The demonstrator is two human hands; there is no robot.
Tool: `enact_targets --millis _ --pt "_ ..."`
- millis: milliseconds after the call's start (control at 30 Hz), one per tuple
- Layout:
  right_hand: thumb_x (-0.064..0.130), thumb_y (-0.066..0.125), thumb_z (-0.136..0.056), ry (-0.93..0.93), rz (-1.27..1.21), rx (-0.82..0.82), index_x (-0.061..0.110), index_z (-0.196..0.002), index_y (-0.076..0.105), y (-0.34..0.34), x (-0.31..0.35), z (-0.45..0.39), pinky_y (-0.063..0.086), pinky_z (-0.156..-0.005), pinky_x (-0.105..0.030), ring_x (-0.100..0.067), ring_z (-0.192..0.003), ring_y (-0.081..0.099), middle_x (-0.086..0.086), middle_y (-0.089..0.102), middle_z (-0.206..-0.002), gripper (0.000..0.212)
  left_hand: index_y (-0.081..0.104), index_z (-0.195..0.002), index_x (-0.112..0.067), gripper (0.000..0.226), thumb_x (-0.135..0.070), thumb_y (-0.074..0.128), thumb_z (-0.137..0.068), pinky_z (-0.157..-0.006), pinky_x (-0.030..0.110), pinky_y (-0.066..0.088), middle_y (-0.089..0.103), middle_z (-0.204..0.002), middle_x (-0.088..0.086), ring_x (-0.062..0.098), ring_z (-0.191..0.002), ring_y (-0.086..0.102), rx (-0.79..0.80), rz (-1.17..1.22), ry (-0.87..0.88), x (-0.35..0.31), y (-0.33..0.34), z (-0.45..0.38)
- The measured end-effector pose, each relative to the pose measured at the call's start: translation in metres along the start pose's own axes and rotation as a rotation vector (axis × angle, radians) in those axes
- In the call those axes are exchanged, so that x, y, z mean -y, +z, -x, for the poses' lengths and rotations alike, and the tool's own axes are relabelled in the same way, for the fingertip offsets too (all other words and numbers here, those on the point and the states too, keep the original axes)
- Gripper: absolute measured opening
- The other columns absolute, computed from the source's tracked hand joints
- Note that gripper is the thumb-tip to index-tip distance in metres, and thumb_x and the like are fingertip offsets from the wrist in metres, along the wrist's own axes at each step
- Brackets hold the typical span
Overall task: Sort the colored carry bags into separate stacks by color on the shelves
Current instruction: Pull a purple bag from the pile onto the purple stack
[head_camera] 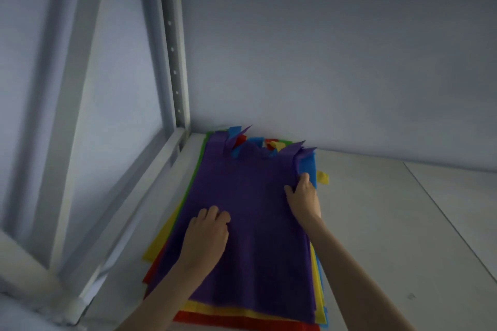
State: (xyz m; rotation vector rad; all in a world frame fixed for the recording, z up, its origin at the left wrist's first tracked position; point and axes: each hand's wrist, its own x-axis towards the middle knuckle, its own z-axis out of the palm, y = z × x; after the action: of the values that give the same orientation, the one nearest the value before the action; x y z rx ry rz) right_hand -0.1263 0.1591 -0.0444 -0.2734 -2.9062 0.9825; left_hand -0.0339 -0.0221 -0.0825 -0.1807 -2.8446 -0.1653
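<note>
A: The purple bag [242,209] lies on top of the mixed stack [166,239], which sits on the shelf [390,223] close to the metal upright [172,62] in the left corner. Yellow, red, green and blue edges show beneath it.

B: What have the hands got?

A: The right hand [304,196] is at the bag's right edge, fingers curled over it and seemingly pinching the fabric. The left hand [207,234] rests on the purple cloth with fingers bent, knuckles up; I cannot tell whether it pinches anything.

B: So how to lift it cleanly?

A: I'd judge the grip should take only the purple layer, since the blue bag [309,166] sits just under that edge. Peel it off slowly while pressing the rest down, then carry it to the bare shelf on the right.
</note>
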Motion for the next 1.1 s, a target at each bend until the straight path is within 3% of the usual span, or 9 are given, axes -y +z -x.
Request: enact_targets --millis 133,233,333,400,433,467,533,767,1100 --pt "0.004 0.043 -0.092 0.008 -0.019 0.018 0.005 -0.092 0.033 -0.002 0.0 0.0 0.042 -0.085 -0.043 -0.043 -0.113 0.052 -0.029 0.055 -0.119 0.01 0.071 -0.071 -0.013 0.034 -0.019 0.092 -0.046 -0.042 0.027 0.048 0.062 -0.065 0.003 0.019 -0.054 0.061 -0.014 -0.03 -0.153 -0.001 -0.003 0.001" --pt "-0.004 0.039 -0.089 0.007 -0.066 0.039 0.005 -0.093 0.026 -0.005 0.001 -0.001 0.041 -0.08 -0.044 -0.049 -0.109 0.051 -0.037 0.052 -0.118 0.016 0.072 -0.078 -0.006 0.04 -0.029 0.09 -0.05 -0.046 0.03 0.051 0.065 -0.07 0.01 0.024 -0.058 0.064 0.01 -0.047 -0.294 0.003 -0.011 0.005" --pt "-0.007 0.04 -0.087 0.028 -0.104 0.033 -0.002 -0.099 0.036 -0.013 0.001 -0.004 0.04 -0.079 -0.043 -0.048 -0.109 0.05 -0.032 0.054 -0.109 0.014 0.071 -0.079 -0.004 0.046 -0.04 0.087 -0.054 -0.048 0.03 0.05 0.065 -0.072 0.011 0.025 -0.061 0.064 0.038 -0.082 -0.378 0.006 -0.019 0.011" --pt "-0.007 0.04 -0.086 0.053 -0.107 0.012 -0.009 -0.112 0.04 -0.018 -0.002 -0.004 0.04 -0.085 -0.044 -0.046 -0.111 0.049 -0.018 0.05 -0.087 0.026 0.067 -0.099 -0.007 0.051 -0.05 0.072 -0.073 -0.065 0.031 0.051 0.064 -0.093 0.01 0.023 -0.082 0.064 0.086 -0.098 -0.434 0.004 -0.03 0.014" --pt "-0.006 0.04 -0.086 0.065 -0.094 0.015 -0.01 -0.115 0.04 -0.02 -0.004 -0.004 0.04 -0.085 -0.044 -0.046 -0.111 0.049 -0.018 0.051 -0.088 0.03 0.057 -0.115 -0.008 0.052 -0.052 0.055 -0.087 -0.079 0.03 0.049 0.058 -0.111 0.009 0.022 -0.1 0.058 0.116 -0.084 -0.477 0.003 -0.031 0.014" --pt "-0.005 0.041 -0.086 0.076 -0.076 0.023 -0.008 -0.115 0.04 -0.021 -0.005 -0.002 0.04 -0.084 -0.043 -0.046 -0.112 0.049 -0.025 0.053 -0.1 0.029 0.047 -0.126 -0.01 0.052 -0.051 0.041 -0.094 -0.09 0.029 0.044 0.049 -0.124 0.007 0.021 -0.113 0.05 0.122 -0.086 -0.466 0.003 -0.028 0.015" --pt "-0.004 0.041 -0.087 0.095 -0.049 0.056 -0.005 -0.113 0.039 -0.022 -0.007 0.0 0.041 -0.083 -0.042 -0.046 -0.113 0.049 -0.033 0.049 -0.122 0.026 0.038 -0.133 -0.011 0.051 -0.048 0.031 -0.098 -0.097 0.027 0.039 0.041 -0.131 0.007 0.02 -0.121 0.042 0.1 -0.037 -0.446 0.002 -0.028 0.017" --pt "0.009 0.045 -0.094 0.095 -0.015 0.074 -0.008 -0.123 0.038 -0.022 -0.009 0.002 0.043 -0.087 -0.043 -0.045 -0.114 0.051 -0.033 0.05 -0.127 0.034 0.04 -0.13 -0.009 0.047 -0.043 0.036 -0.098 -0.096 0.026 0.041 0.044 -0.128 0.008 0.02 -0.118 0.045 0.128 0.044 -0.439 0.0 -0.03 0.014" --pt "0.008 0.044 -0.095 0.09 -0.024 0.066 -0.007 -0.122 0.039 -0.026 -0.009 0.005 0.036 -0.073 -0.035 -0.043 -0.112 0.052 -0.031 0.051 -0.125 0.032 0.039 -0.13 -0.002 0.046 -0.031 0.05 -0.095 -0.099 0.03 0.043 0.05 -0.128 0.012 0.024 -0.12 0.05 0.185 0.277 -0.508 0.001 -0.033 0.011"
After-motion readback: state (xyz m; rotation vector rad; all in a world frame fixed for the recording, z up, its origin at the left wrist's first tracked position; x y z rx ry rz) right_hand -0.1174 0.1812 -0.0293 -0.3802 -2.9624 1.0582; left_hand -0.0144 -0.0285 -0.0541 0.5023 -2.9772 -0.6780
